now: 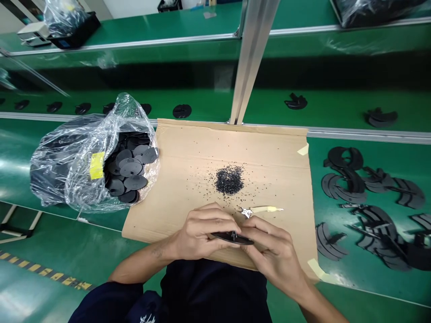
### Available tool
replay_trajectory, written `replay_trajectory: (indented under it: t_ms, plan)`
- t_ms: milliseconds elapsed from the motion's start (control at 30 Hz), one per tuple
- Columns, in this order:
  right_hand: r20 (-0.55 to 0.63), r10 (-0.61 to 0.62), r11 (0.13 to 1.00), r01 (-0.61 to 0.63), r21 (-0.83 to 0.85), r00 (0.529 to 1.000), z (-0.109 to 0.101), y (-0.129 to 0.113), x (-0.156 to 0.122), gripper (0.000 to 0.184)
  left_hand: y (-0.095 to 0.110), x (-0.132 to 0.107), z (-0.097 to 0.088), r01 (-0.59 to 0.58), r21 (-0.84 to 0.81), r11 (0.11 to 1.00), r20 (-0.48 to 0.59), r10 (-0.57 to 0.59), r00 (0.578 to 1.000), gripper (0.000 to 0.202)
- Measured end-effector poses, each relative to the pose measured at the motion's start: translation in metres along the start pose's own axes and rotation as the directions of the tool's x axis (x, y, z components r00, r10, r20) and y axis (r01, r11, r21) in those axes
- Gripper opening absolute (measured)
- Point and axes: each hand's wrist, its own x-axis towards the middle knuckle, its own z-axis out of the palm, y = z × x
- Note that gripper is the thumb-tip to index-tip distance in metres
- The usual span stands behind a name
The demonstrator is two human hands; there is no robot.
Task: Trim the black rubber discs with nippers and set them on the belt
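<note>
The left hand [198, 233] is curled closed on the left edge of a flat black disc [232, 237], fingers bent over the rim and thumb underneath. The disc lies level between the two hands, just above the near edge of the cardboard sheet [202, 157], with a small stub standing up from its middle. The right hand [272, 249] pinches the disc's right edge, its fingers likewise folded shut on the part.

Left of the cardboard sheet, a clear plastic bag [84, 170] full of black discs lies on the green bench [50, 251], its mouth facing the sheet. On the sheet, beyond the hands, sits a small heap of black crumbs [229, 179], and just right of it, close to the right hand, a pale-handled knife [262, 210]. Right of the sheet, curved black offcuts [367, 202] lie scattered on the bench.
</note>
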Motion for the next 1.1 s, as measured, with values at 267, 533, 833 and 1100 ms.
replay_trajectory:
  t_ms: [267,533,833,1100]
  plan:
    - [0.000,-0.059,0.959,0.057,-0.277,0.998,-0.005,0.028,-0.009,0.031,-0.007,-0.007,0.002,0.154,-0.058,0.986,0.005,-0.154,0.988,0.024]
    - [0.049,0.011,0.631,0.031,-0.775,0.999,-0.032,0.071,-0.035,0.044,-0.024,-0.017,-0.014,0.283,0.025,0.959,-0.120,-0.279,0.953,0.020]
    - [0.138,-0.078,0.918,0.125,-0.376,0.987,-0.022,0.024,0.005,0.033,-0.018,-0.012,-0.016,0.164,0.042,0.986,-0.097,-0.159,0.982,0.019]
    - [0.196,-0.150,0.856,0.227,-0.464,0.969,-0.025,0.023,0.013,0.031,-0.021,-0.012,-0.018,0.130,0.030,0.991,-0.054,-0.128,0.990,0.021]
